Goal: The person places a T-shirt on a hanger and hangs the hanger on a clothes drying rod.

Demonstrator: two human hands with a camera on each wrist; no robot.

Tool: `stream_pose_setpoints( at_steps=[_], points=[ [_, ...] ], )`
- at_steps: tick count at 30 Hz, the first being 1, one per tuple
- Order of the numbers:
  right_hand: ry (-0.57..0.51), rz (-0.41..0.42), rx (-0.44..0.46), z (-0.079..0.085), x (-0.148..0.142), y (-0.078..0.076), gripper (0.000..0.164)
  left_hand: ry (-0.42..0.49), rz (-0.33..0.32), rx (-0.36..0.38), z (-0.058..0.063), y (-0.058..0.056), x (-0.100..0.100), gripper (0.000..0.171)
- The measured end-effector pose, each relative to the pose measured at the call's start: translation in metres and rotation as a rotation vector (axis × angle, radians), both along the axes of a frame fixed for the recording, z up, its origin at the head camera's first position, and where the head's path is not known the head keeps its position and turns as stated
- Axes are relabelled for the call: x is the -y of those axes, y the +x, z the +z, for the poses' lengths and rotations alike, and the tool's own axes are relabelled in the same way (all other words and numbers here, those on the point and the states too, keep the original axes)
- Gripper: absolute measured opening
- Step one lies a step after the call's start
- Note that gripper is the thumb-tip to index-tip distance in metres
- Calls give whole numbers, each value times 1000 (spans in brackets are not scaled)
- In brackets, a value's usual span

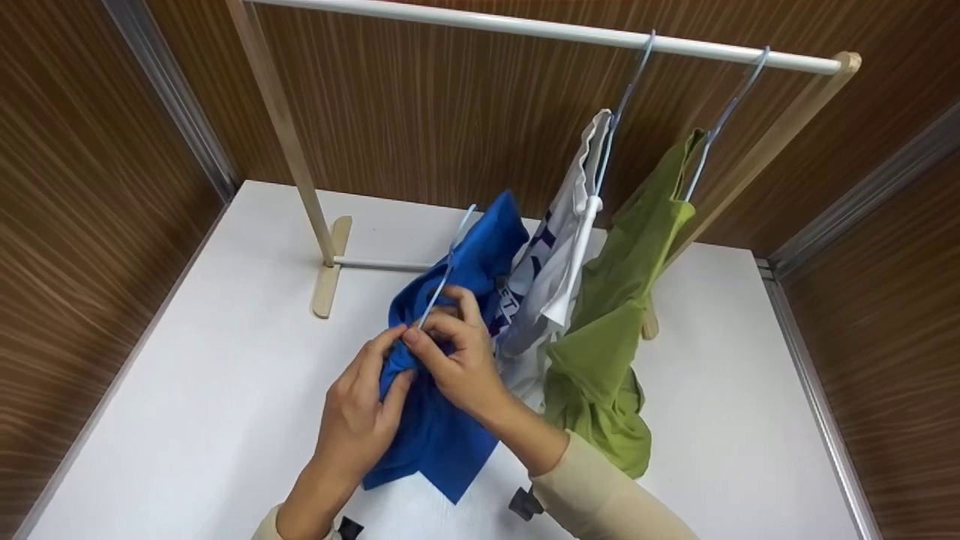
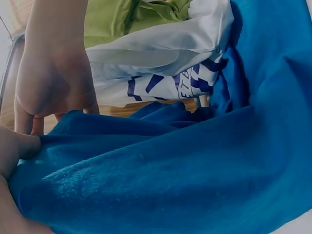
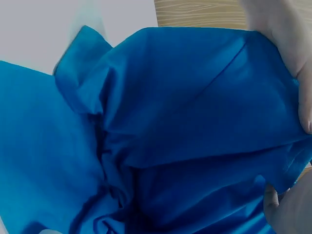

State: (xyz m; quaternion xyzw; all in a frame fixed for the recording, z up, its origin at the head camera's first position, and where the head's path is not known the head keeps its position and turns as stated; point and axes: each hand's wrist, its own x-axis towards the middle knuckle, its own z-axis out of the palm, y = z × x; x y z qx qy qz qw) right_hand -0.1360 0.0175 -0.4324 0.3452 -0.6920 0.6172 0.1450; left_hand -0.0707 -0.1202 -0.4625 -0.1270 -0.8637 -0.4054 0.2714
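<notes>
A blue garment (image 1: 457, 442) hangs in loose folds over the white table, with a thin light-blue hanger (image 1: 463, 225) at its upper edge. My left hand (image 1: 360, 409) pinches the cloth between thumb and fingers at the left edge. Close beside it, my right hand (image 1: 461, 360) has its thumb and index finger together at the lower visible part of the hanger wire, against the blue cloth. In the left wrist view, the right hand's (image 2: 53, 83) fingertips are hidden behind the fabric. Folds hide the rest of the hanger.
A white rail (image 1: 525, 28) on wooden posts stands at the back. From it hang a white garment (image 1: 536, 292) with dark lettering and a green garment (image 1: 607, 352), both right of the blue one. Brown wood-grain panels (image 1: 90, 187) enclose the white table (image 1: 217, 390).
</notes>
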Motion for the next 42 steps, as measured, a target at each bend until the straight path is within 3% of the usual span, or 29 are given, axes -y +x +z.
stream_pose_setpoints(
  at_steps=[3, 5, 9, 12, 16, 22, 25, 30, 33, 36, 42],
  points=[
    [16, -18, -84, -1, -1, -2, 16, -10, -17, -9, 2, 0, 0, 46],
    [27, -60, -92, 0, -2, -4, 25, -8, -30, -19, 3, 1, 0, 43],
    [-14, -114, 30, 3, -4, -12, 23, -9, -53, -22, 4, 3, -1, 42],
    [-81, -75, 153, 4, -4, -16, 15, -15, -51, -10, 3, 4, 1, 42],
    [-86, -26, 209, 3, -3, -12, 16, -4, -53, 9, 3, 3, 4, 42],
    [-17, 25, 167, 3, 0, -4, 16, 8, -44, -8, 7, 0, 5, 39],
    [-1, -1, 94, 4, -3, -6, 15, 36, -53, -19, 9, -1, 5, 37],
    [-138, -96, 33, 5, -13, -17, 5, 99, -84, 17, 15, 3, 9, 37],
    [-174, -78, 51, 6, -18, -26, 21, 127, -93, 47, 19, 6, 14, 37],
    [-119, -20, 49, 5, -20, -35, 40, 143, -100, 59, 23, 9, 19, 38],
    [-96, 20, 84, 3, -22, -46, 49, 153, -109, 35, 27, 11, 20, 39]
  ],
)
